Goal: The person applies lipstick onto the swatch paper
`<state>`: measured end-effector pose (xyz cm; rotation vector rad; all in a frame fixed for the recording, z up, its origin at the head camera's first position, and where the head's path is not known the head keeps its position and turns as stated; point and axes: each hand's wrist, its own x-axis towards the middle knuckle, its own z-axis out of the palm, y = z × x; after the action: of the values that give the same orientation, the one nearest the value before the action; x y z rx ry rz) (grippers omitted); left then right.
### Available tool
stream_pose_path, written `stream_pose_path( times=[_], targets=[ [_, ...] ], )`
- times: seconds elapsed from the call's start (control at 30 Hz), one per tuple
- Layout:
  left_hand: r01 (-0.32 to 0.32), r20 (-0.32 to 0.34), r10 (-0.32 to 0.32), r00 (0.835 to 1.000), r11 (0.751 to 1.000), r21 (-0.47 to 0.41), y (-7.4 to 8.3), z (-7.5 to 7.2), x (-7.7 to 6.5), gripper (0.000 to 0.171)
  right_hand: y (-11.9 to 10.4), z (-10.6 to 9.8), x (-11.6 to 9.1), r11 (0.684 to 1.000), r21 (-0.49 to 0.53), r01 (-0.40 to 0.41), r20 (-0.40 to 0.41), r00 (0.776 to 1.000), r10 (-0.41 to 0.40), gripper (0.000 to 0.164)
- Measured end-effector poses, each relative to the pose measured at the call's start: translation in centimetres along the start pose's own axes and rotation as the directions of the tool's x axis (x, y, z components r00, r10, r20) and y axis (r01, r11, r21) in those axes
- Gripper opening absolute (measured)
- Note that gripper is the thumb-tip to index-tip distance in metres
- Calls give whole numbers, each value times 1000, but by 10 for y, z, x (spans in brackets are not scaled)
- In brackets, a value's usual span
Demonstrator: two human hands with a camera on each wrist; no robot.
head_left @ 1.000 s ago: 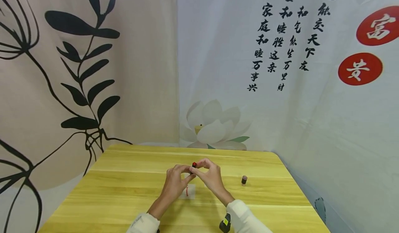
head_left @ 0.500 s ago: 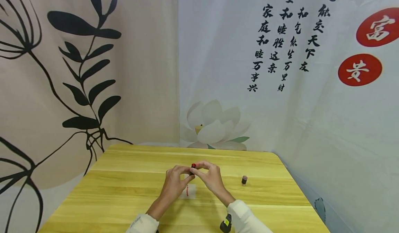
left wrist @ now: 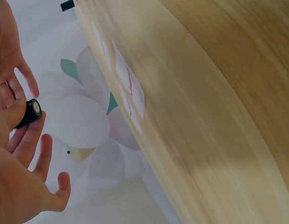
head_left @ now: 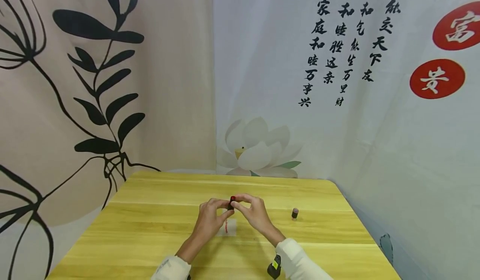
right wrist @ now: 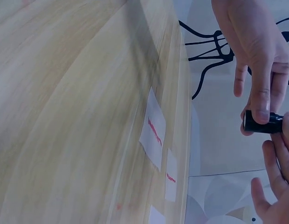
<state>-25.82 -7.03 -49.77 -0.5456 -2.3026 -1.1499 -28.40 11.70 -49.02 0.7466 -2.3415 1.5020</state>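
Note:
Both hands meet over the middle of the table around a small black lipstick (head_left: 231, 204) with a red top end. My left hand (head_left: 208, 218) pinches its lower part between thumb and fingers. From the other side my right hand (head_left: 256, 214) grips the upper part with thumb and forefinger. In the left wrist view the round pale base of the lipstick (left wrist: 36, 109) faces the camera. The right wrist view shows the black tube (right wrist: 256, 122) between the two hands. Below them lies a white paper slip (head_left: 229, 228) bearing a red stroke.
To the right stands a small dark tube with a clear bottom (head_left: 295, 213). More red-marked slips (right wrist: 171, 176) lie beyond the first one. A black device with a yellow label (head_left: 275, 267) sits at the right cuff. A printed cloth backdrop (head_left: 258, 63) hangs behind the wooden table (head_left: 150, 234).
The lipstick has turned more upright between the fingers, and more of its black body shows. Both hands keep nearly the same place. The head view has shifted slightly.

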Motion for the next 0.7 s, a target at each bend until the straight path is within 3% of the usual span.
stream_pose_path(
  times=[0.3, 0.43, 0.57, 0.7],
  targets=[
    [9, 19, -8, 1000, 1000, -8, -4, 0, -2, 26, 3, -1, -1, 1000, 12, 22, 31, 999, -22, 23],
    [16, 29, -16, 999, 1000, 4, -5, 0, -3, 27, 4, -5, -2, 999, -29, 24, 27, 999, -24, 30],
    [15, 26, -15, 1000, 1000, 14, -7, -2, -3, 27, 9, -20, -4, 996, -87, 20, 16, 1000, -18, 38],
    [1, 6, -1, 1000, 1000, 29, -10, -5, -4, 24, 20, -49, -9, 988, -156, -1, -34, 999, -4, 41]
  ],
)
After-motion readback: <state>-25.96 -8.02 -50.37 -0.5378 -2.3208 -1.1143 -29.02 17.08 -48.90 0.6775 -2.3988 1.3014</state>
